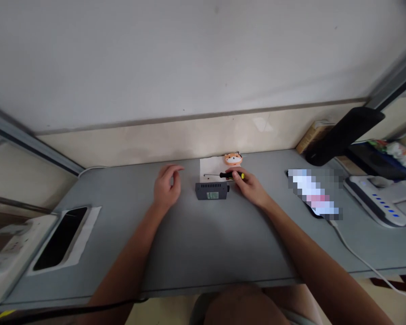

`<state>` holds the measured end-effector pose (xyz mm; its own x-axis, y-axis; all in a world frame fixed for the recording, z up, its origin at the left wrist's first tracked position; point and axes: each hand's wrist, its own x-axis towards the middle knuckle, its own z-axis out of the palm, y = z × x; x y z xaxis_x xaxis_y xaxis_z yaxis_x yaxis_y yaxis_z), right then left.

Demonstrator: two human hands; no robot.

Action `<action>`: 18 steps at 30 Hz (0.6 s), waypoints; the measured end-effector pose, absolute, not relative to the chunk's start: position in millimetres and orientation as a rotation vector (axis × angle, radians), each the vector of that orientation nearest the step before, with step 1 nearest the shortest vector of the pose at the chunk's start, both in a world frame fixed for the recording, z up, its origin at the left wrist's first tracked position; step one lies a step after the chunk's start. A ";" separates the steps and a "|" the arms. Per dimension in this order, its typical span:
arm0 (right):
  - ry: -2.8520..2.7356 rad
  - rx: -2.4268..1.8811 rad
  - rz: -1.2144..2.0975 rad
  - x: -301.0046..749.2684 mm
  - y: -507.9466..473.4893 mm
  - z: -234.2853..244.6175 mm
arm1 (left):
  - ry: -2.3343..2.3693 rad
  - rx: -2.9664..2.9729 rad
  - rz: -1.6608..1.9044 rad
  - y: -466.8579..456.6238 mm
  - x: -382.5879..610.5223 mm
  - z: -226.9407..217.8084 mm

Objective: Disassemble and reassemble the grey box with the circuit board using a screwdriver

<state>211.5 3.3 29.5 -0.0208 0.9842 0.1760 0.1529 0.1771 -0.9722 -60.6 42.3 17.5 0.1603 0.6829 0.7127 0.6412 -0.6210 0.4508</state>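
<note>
My right hand (246, 183) is closed around the black and yellow handle of a screwdriver (228, 175), its thin shaft pointing left. The tip is over a white sheet of paper (209, 165), where small dark specks, perhaps screws, show. Just below the paper a dark grey box (203, 192) with a row of vent slots and a greenish label stands on the desk. To the left of the box, my left hand (168, 184) rests with curled fingers, thumb and fingertips apart, and nothing in it. An orange and white animal-face item (233, 158) sits at the paper's upper right.
A lit phone (313, 192) with a white cable lies at right, beside a white power strip (379, 203). A black cylinder (345, 135) leans near a book (314, 133). At left, a dark-screened phone (61, 239) lies on white paper. The wall borders the grey desk (216, 253).
</note>
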 end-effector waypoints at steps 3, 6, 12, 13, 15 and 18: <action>-1.319 -1.198 1.036 211.5 4.5 30.2 | 1.297 2.312 1.267 45.5 -60.2 12.4; -1.195 -1.190 1.070 213.6 6.0 31.4 | 1.254 2.288 1.187 42.3 -57.1 15.6; -0.886 -1.095 1.118 220.7 10.1 32.2 | 0.899 2.061 0.752 26.2 -51.7 38.6; -0.845 -1.087 1.123 221.9 11.0 32.1 | 0.891 2.039 0.738 23.8 -49.3 39.8; -0.774 -1.085 1.128 224.4 13.0 32.0 | 0.921 1.981 0.753 20.1 -42.9 37.8; -0.711 -1.108 1.108 227.6 15.5 31.9 | 0.940 1.870 0.784 17.7 -31.4 25.9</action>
